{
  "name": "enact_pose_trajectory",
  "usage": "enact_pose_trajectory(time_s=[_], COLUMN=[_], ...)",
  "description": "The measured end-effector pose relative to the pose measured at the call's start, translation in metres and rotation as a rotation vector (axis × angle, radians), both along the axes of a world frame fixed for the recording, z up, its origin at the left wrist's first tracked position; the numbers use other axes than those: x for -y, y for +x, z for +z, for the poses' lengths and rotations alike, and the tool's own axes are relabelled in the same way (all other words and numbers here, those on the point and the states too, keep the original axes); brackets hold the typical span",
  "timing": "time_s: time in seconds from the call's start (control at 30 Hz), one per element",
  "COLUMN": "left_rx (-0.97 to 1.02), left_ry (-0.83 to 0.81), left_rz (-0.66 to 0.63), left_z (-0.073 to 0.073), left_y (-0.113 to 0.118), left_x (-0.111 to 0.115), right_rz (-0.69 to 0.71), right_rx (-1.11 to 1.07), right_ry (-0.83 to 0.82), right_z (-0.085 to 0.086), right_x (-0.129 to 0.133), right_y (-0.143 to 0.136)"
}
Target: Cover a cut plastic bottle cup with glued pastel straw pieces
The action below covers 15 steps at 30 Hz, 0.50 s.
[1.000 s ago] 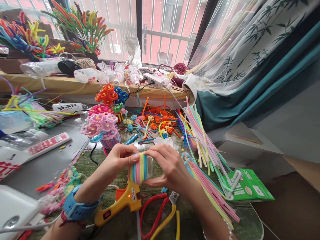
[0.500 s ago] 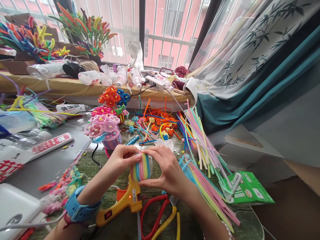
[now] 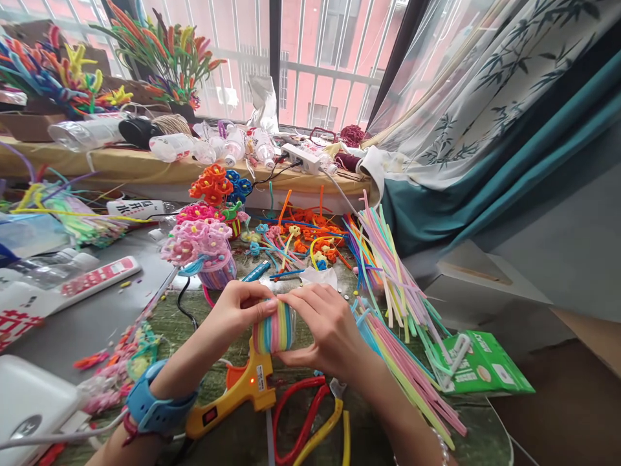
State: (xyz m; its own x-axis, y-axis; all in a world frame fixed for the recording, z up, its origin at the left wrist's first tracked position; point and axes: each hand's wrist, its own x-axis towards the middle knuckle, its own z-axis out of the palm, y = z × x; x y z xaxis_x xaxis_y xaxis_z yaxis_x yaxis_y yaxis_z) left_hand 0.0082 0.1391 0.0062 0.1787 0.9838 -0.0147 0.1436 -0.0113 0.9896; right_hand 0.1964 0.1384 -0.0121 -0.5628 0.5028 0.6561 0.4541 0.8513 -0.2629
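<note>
Between my two hands is a small clear container wrapped in pastel-striped pipe cleaners (image 3: 274, 329). My left hand (image 3: 242, 308) pinches its upper left side, thumb pressed on the stripes. My right hand (image 3: 324, 323) curves round the right side, fingers along the top and thumb underneath. Right below lies a yellow hot glue gun (image 3: 237, 395) with a small red light lit. Red-handled scissors (image 3: 298, 414) and a yellow-handled tool (image 3: 327, 430) rest beside it, close under my right wrist.
Pastel pipe cleaners (image 3: 412, 375) lie right of my hands, near a green box (image 3: 488, 366). A pot of pink pipe-cleaner flowers (image 3: 201, 249) stands behind my left hand. Small flowers and stems (image 3: 301, 239) spread farther back. A white device (image 3: 33, 408) sits at lower left.
The view has shifted very slightly. Both hands keep nearly the same hold on the striped container, with the right fingers moved a little.
</note>
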Motion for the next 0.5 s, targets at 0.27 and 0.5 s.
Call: enact_pose_trajectory(time_s=[0.27,0.5], left_rx=[0.004,-0.071], left_ry=[-0.022,0.119], left_rz=[-0.022,-0.039], left_z=[-0.0001,-0.0011], left_y=[0.0011,-0.0061], left_x=[0.0010,-0.0008], right_rz=[0.034,0.033], right_rx=[-0.032,-0.020], right_ry=[0.131,0.026], right_z=[-0.0038,-0.0033], right_x=[-0.0021,-0.0032], right_y=[0.0006,0.0033])
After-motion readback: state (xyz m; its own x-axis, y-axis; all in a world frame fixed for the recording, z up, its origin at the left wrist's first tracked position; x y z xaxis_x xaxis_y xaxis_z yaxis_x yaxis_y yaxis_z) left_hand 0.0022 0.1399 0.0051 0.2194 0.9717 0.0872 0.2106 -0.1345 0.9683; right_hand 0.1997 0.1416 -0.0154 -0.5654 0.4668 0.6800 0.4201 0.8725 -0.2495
